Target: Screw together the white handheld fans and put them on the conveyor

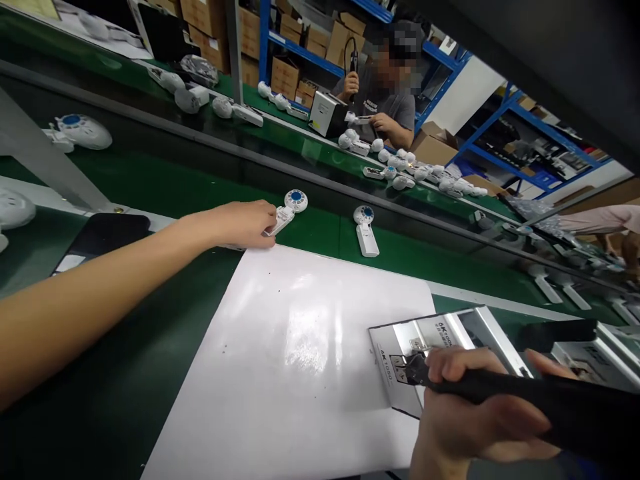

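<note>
Reaching out to the green belt, my left hand [250, 223] has its fingers closed over the handle of a white device [296, 201]; its round head with a blue centre shows beyond the fingers. My right hand [475, 400] is wrapped round a black electric screwdriver [525, 397], which lies nearly level. Its tip meets the small plate at the front of a silver metal box [430, 337] marked 6K. Another white device [367, 233] lies on the belt to the right of my left hand. A large white sheet [300, 360] covers the bench between my hands.
A dark phone-like slab [107, 237] lies left of the sheet, partly behind my forearm. A dark rail [320, 177] runs along the belt. Across it a person [393, 100] works among several white devices. A second metal box [595, 353] stands at right; a metal post [55, 150] rises at left.
</note>
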Tool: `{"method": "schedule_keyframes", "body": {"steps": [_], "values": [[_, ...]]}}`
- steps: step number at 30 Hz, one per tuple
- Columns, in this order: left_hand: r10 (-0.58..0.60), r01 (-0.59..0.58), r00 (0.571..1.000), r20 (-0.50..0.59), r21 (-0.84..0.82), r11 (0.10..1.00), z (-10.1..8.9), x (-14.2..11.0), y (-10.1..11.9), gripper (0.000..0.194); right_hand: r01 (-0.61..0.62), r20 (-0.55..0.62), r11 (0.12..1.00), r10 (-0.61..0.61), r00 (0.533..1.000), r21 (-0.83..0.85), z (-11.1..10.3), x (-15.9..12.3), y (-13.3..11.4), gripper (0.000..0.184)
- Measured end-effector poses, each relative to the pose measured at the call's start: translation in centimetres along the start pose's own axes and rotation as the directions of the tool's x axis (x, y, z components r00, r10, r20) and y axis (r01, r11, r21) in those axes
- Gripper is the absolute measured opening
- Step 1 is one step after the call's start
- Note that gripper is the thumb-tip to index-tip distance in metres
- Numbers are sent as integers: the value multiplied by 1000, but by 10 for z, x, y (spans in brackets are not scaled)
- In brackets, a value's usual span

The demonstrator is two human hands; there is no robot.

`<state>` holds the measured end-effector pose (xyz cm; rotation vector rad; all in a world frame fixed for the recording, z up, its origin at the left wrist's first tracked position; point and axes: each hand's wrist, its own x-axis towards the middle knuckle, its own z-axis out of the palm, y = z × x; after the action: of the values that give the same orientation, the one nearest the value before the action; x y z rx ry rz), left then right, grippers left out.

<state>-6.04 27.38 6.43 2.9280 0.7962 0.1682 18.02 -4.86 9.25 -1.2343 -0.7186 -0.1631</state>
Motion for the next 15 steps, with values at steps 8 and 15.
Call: {"method": "schedule_keyframes", "body": {"steps": [8, 15], "values": [[143, -146, 976, -163, -4, 989, 21, 102, 116, 29, -137, 121, 966, 113, 986, 219, 4, -15, -11, 69], [144, -177, 960, -238, -123, 977, 49, 126, 140, 26, -247, 159, 907, 204, 966, 340, -22, -12, -22, 58]]}}
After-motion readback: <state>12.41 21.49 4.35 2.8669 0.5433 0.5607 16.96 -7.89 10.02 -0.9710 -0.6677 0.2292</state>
